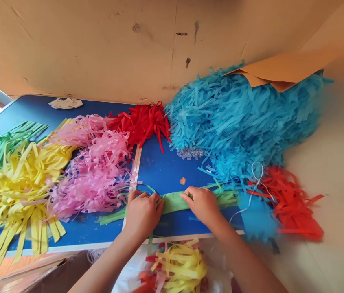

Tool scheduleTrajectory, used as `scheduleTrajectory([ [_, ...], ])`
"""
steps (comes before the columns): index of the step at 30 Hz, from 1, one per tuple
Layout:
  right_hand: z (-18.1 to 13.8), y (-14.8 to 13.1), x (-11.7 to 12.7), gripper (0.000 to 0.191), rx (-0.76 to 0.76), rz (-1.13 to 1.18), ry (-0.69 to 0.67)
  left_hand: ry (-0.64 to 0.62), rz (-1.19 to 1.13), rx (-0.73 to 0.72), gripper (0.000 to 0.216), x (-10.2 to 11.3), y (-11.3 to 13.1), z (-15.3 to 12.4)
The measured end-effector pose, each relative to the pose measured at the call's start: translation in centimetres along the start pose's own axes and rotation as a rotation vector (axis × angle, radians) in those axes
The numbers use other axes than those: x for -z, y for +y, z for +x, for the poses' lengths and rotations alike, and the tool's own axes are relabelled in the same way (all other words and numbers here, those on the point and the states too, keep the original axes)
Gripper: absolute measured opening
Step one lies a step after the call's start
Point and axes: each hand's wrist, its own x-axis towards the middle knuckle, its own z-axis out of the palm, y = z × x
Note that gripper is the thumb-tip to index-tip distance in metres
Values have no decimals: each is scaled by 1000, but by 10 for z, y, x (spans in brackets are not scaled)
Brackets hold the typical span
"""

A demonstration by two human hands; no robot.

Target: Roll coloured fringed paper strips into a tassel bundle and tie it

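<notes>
Apparently, straightening the long light-green tissue-paper strip, near the front edge of the flat blue tabletop, is the step in hand. The right hand pinches it; the left hand curls over it, fingertips hidden, so its grip I cannot tell, and the next move probably calls for keeping it flat.

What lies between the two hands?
In the head view, the green strip spans the gap from the left hand to the right hand, over the table.

Passage over the blue tabletop between pink streamers and blue heap, red bunch at the back.
</notes>
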Motion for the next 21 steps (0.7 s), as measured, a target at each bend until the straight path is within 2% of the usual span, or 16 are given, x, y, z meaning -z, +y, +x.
scheduleTrajectory([
  [2, 0, 2, 0, 22, -22, -27, 18, 45, 23, 16, 22, 1, 2, -2],
  [4, -2, 7, 2, 25, -43, -91, 84, 163, 45, -17, 15, 2, 3, -2],
  [6, -7, 13, 8, 25, -84, -173, 248, 229, 48, -207, 15, 3, 0, -1],
  [8, -15, 16, 14, 18, -52, -185, 454, 145, 32, -481, 16, 6, -4, 1],
  [9, -20, 15, 16, 14, 42, -149, 501, 74, 26, -588, 16, 7, -6, 2],
  [11, -28, 12, 15, 19, 341, -36, 418, -35, 27, -663, 15, 12, -8, 4],
  [13, -30, 9, 10, 28, 576, 53, 240, -71, 32, -631, 18, 17, -5, 4],
  [15, -24, 11, 2, 32, 585, 99, 158, -77, 50, -575, 23, 19, -1, 4],
  [18, -11, 21, -5, 35, 490, 155, 153, -49, 87, -525, 18, 17, 1, 5],
  [21, -5, 28, -2, 40, 463, 178, 154, -13, 53, -467, 21, 14, -6, 7],
])
